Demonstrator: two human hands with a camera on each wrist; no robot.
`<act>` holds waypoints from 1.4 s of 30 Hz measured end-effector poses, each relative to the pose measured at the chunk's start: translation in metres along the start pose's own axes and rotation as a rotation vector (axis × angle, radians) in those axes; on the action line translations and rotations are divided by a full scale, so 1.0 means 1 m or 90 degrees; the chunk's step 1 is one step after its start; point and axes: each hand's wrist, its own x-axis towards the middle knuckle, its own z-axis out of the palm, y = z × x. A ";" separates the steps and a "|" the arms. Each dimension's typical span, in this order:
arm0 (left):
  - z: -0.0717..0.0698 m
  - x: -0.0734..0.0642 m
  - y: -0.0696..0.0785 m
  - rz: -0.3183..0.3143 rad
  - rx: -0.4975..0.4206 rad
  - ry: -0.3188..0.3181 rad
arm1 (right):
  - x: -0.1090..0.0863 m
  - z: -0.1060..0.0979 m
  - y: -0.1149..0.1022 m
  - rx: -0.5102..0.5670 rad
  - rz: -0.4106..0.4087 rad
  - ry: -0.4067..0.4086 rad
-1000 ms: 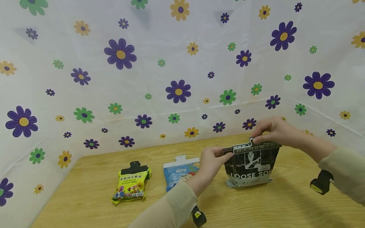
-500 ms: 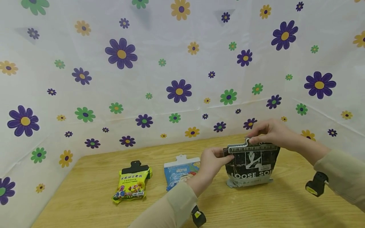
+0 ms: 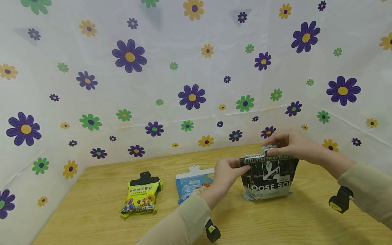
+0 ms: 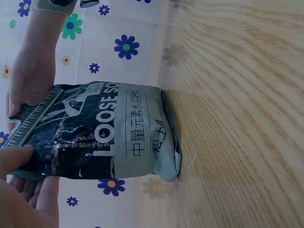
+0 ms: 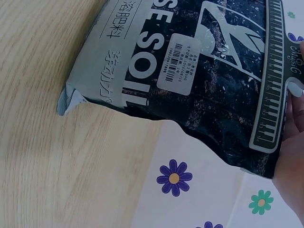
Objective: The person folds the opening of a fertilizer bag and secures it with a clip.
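A black and grey "LOOSE SOIL" bag (image 3: 266, 185) stands upright on the table at the right of the head view. Along its top edge sits a dark clip printed with piano keys (image 5: 269, 80). My left hand (image 3: 225, 177) pinches the bag's upper left corner, thumb in front and fingers behind, as the left wrist view shows. With thumb and fingers my right hand (image 3: 297, 146) holds the clip's handle at the top middle. The handle's rear half shows behind its front half, the two standing apart. Fingers behind the bag are partly hidden.
A yellow packet (image 3: 141, 200) with a black clip (image 3: 144, 179) lies at the left of the wooden table (image 3: 101, 190). Beside it is a blue packet (image 3: 188, 185) with a white clip (image 3: 193, 173), partly behind my left forearm. Flower-print sheeting (image 3: 165, 75) encloses the back and sides.
The clip has moved slightly left along the bag's top, my right hand with it. Its handle halves, close together before, now stand apart. My left hand keeps its place.
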 end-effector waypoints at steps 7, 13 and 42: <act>0.000 0.000 0.000 0.002 -0.009 -0.006 | -0.001 0.000 0.001 0.013 0.004 -0.004; -0.001 0.000 -0.001 0.012 -0.012 -0.009 | -0.002 -0.002 0.003 0.023 0.015 -0.011; 0.001 0.000 -0.004 0.024 -0.040 -0.003 | -0.021 -0.012 0.029 0.028 0.018 0.064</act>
